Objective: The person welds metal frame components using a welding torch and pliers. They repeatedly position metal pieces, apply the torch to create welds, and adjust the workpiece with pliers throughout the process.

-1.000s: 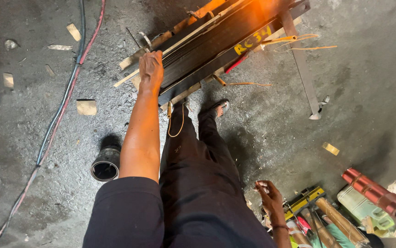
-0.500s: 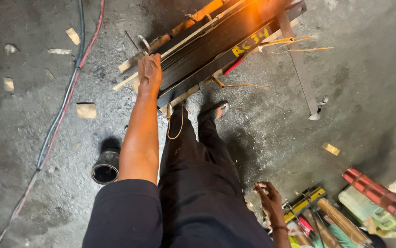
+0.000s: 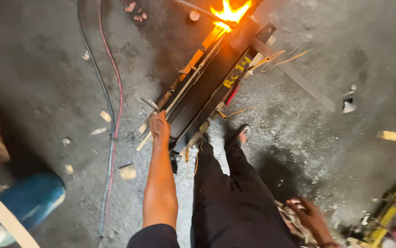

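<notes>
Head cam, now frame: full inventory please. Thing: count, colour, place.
Long frame: one, black with wooden slats, floor centre, running up right.
Flame: one, orange-yellow, at the frame's far end.
Metal strip: one, grey, across the frame's far end.
Cables: two, red and black, floor left.
Wood scraps: several, pale, scattered on floor.
Barrel: one, blue, lower left.
Tools: a pile, yellow among them, lower right, blurred.
Other person's foot: top edge.
Legs: black trousers, centre.
Left hand: on the frame's near end.
Right hand: low right, on debris.

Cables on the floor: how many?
2: a red cable and a black cable, running side by side down the floor, left of the left hand. More may be hidden.
</notes>
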